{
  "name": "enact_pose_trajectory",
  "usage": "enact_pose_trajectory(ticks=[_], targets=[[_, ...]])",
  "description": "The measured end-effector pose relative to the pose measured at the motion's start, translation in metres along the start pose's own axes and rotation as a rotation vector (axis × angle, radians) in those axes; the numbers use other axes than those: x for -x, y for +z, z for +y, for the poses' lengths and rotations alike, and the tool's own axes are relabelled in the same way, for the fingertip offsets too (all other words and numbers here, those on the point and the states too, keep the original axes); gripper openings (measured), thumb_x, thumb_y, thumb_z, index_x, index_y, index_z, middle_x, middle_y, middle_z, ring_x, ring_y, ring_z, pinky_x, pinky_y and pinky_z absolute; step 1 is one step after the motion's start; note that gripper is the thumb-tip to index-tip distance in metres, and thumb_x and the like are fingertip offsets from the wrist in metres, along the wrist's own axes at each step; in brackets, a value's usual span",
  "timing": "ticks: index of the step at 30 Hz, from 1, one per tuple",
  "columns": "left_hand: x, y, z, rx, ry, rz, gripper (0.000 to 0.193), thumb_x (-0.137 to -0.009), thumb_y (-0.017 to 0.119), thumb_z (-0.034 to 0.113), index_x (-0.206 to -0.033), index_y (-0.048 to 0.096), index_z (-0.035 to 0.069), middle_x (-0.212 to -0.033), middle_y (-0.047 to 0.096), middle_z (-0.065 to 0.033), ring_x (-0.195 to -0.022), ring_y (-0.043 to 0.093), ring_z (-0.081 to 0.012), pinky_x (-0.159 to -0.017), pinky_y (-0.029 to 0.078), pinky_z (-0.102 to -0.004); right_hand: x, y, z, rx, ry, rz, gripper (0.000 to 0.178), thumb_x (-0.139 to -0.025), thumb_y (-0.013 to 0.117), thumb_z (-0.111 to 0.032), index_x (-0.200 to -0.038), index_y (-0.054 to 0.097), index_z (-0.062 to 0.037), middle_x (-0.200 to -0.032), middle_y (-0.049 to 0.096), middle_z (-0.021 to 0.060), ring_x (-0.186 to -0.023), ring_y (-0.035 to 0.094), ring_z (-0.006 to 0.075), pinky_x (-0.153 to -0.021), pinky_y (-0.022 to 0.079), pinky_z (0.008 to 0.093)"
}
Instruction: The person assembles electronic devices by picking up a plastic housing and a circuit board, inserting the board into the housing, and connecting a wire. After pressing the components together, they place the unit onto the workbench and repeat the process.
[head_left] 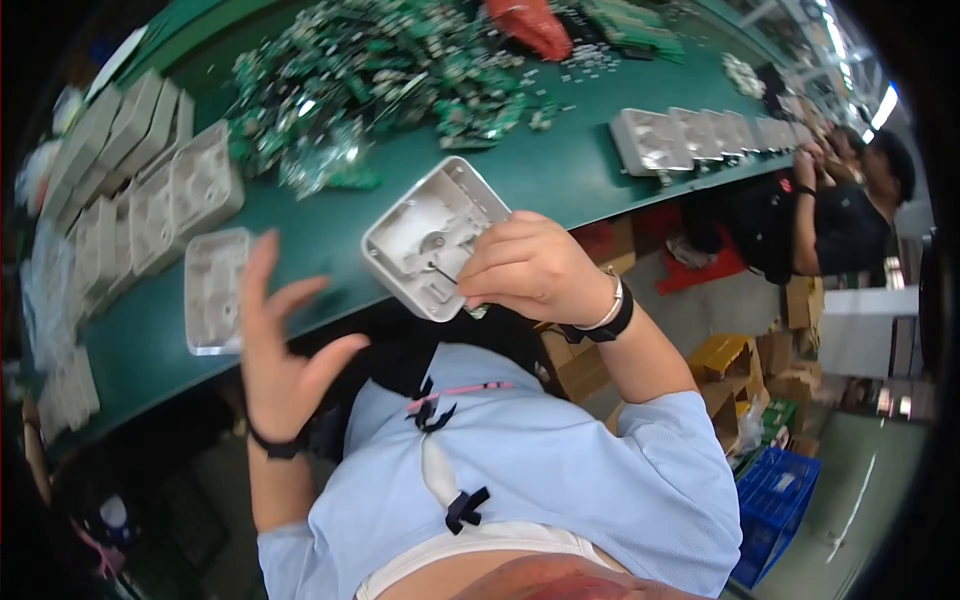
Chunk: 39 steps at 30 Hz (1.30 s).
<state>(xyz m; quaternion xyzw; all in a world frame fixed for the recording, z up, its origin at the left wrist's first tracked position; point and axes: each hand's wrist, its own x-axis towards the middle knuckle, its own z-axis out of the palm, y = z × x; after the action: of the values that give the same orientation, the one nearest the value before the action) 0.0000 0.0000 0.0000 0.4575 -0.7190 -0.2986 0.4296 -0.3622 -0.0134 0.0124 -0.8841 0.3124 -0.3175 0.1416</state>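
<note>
A white plastic housing (405,235), open side up, lies at the table's front edge before me. My right hand (530,262) is closed over its right side, fingertips pinched together. Below those fingers a bit of a small green circuit board (479,311) peeks out, and a thin dark wire (440,271) runs from the fingertips into the housing; most of the board is hidden. My left hand (283,350), slightly blurred, is raised with fingers spread and holds nothing. Behind it another white housing (212,290) lies on the table.
A big heap of green circuit boards (390,75) covers the far middle, with a red bag (530,25) beyond. Housings are stacked (130,130) at left; a row of housings (650,140) runs right toward a co-worker (850,215). Cardboard boxes (725,370) and a blue crate (775,510) stand at right.
</note>
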Motion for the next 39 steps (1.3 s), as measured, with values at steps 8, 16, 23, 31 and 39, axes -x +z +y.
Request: enact_pose_trajectory(ticks=[8,16,23,31,39], targets=[[0.021,-0.044,-0.031,-0.586,0.128,0.427,0.087,-0.089,0.082,0.016,-0.162,0.036,0.002,-0.165,0.041,-0.018,-0.149,0.043,-0.0331,-0.123,0.033,-0.0477,0.075,-0.093,0.041,0.281,0.23,-0.023,0.01,-0.087,0.083,-0.018,-0.096,0.079,-0.0146,-0.098,0.078,-0.0028,-0.092,0.072,0.0187,-0.077,0.049,0.0349],[0.026,-0.024,-0.057,-0.34,-0.178,0.391,0.099,-0.085,0.083,0.016,-0.165,0.028,0.003,-0.169,0.035,-0.0189,-0.156,0.033,-0.0373,-0.13,0.021,-0.0525,0.093,-0.108,0.075,0.279,0.332,0.042,0.01,-0.087,0.083,-0.015,-0.096,0.08,-0.0112,-0.099,0.079,-0.0001,-0.092,0.072,0.0212,-0.082,0.053,0.0358],[0.02,-0.023,-0.068,-0.295,-0.18,0.356,0.102,-0.081,0.081,0.008,-0.166,0.024,0.003,-0.169,0.036,-0.0188,-0.156,0.034,-0.0359,-0.13,0.02,-0.0528,0.099,-0.111,0.087,0.236,0.37,0.069,0.012,-0.086,0.083,-0.01,-0.096,0.079,-0.0072,-0.097,0.079,0.004,-0.091,0.072,0.0244,-0.083,0.055,0.0381],[0.021,-0.024,-0.068,-0.19,-0.183,0.384,0.102,-0.08,0.08,0.006,-0.165,0.023,0.003,-0.167,0.039,-0.019,-0.155,0.037,-0.036,-0.13,0.023,-0.0529,0.097,-0.118,0.086,0.252,0.381,0.055,0.01,-0.085,0.082,-0.01,-0.094,0.079,-0.0075,-0.096,0.079,0.0028,-0.087,0.07,0.0251,-0.08,0.056,0.0389],[0.017,-0.023,-0.073,-0.161,-0.09,0.293,0.098,-0.084,0.079,0.008,-0.165,0.024,0.004,-0.167,0.041,-0.0168,-0.154,0.039,-0.0356,-0.129,0.025,-0.0529,0.109,-0.133,0.084,0.404,0.438,-0.042,0.012,-0.088,0.079,-0.009,-0.1,0.078,-0.0061,-0.101,0.078,0.0061,-0.095,0.072,0.0272,-0.086,0.055,0.0389]])
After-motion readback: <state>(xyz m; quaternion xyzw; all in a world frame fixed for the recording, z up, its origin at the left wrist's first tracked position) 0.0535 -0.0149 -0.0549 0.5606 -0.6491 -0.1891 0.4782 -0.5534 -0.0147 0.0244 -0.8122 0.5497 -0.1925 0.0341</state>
